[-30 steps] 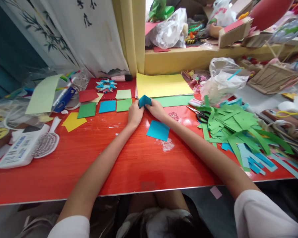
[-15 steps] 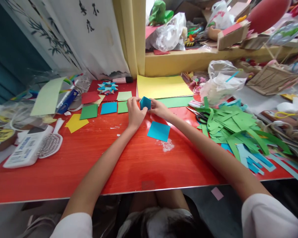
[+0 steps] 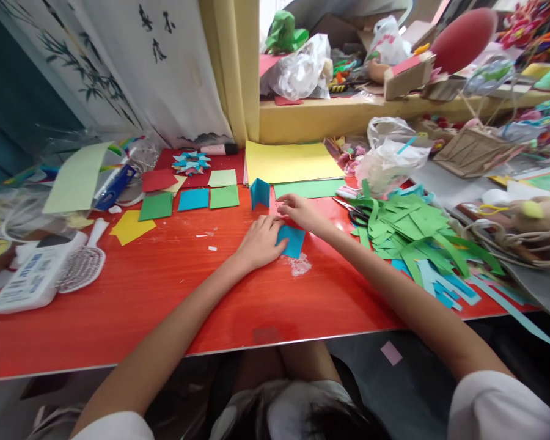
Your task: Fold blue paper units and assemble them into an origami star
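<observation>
My left hand (image 3: pixel 258 242) lies flat on the red table (image 3: pixel 165 287), its fingertips on the left edge of a flat blue paper square (image 3: pixel 294 242). Just above that square, my right hand (image 3: pixel 299 211) rests with its fingers stretched to the left and nothing in them. A folded blue paper piece (image 3: pixel 260 193) stands on its edges, free of both hands, in front of the yellow sheet (image 3: pixel 289 162).
Small coloured paper squares (image 3: pixel 193 199) lie at the back left, with a blue paper star (image 3: pixel 190 162) behind them. Scissors (image 3: pixel 355 211) and a heap of green and blue paper strips (image 3: pixel 417 232) fill the right. A hairbrush (image 3: pixel 85 263) lies at the left. The ledge behind is cluttered with bags.
Both hands let go of the folded blue piece, which now stands on the table. They dropped toward me onto the flat blue square.
</observation>
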Tool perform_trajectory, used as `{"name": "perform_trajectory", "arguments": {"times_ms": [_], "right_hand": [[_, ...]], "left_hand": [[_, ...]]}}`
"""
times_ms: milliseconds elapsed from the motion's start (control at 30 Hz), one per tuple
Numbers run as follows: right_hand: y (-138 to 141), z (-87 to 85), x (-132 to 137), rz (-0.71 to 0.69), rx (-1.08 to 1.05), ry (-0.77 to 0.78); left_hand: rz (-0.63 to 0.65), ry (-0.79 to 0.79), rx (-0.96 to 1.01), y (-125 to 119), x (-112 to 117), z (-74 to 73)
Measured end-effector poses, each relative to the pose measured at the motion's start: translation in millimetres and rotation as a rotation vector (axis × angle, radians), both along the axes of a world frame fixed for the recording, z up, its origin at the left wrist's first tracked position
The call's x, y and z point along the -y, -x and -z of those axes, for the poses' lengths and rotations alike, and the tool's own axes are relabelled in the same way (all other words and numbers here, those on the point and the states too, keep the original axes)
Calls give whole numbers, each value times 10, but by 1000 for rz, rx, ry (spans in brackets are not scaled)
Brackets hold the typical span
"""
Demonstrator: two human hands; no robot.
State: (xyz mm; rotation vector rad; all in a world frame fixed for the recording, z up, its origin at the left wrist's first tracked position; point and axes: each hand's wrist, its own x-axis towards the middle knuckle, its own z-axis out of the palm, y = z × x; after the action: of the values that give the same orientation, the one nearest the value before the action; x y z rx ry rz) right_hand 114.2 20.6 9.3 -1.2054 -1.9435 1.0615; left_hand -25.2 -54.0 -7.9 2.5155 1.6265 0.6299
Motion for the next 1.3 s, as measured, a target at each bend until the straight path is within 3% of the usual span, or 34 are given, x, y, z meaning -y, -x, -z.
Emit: {"name": "perform_trajectory", "arguments": {"times_ms": [167,267,367,533,633,800,1033,1300], "right_hand": [[-69,220,30,-6,-282,127],[-91,246,68,-39,-343,74],[-90,219,108,-70,-275,-11],[-96,172,125,-146,-229,-3],[-117,161,121,-225,-190,-1],[-154,181,94,-258,-254,195],[-172,199,58,-43,-173,61],[-157,171,90,36,-206,40]], "left_hand": [[-96,111,-8,28,-33,17],[-122,158,28,58,-64,7],[-116,169,100,84,-76,12],[-72,145,343,135,-95,4],[-135,157,547,169,-119,-13],[-238,236,812,197,-148,0],[-181,159,796,190,-112,-18],[-117,52,632,180,-75,-82]]}}
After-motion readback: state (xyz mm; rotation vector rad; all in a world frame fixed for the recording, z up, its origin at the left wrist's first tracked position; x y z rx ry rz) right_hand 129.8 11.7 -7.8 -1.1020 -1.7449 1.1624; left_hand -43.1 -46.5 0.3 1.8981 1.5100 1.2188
